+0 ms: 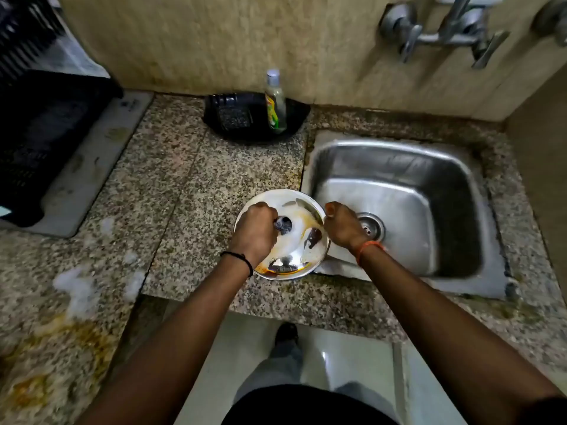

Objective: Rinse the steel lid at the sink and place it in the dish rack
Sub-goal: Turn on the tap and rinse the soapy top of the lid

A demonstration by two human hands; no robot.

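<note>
My left hand (257,225) fingers grip a steel scrubber (283,226), right hand (343,226) fingers pinch the steel lid (288,259) rim. I'd scrub off that orange grease before rinsing

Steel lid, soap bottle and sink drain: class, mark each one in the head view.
steel lid (294,265), head view, shiny lower rim area.
soap bottle (275,102), head view, middle of its clear body.
sink drain (372,227), head view, metal strainer ring.

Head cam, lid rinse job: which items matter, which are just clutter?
In play:
steel lid
scrubber in left hand
right hand gripping the lid's rim
sink
tap
dish rack

Lying about:
soap bottle
black tray
foam patches on counter
</note>
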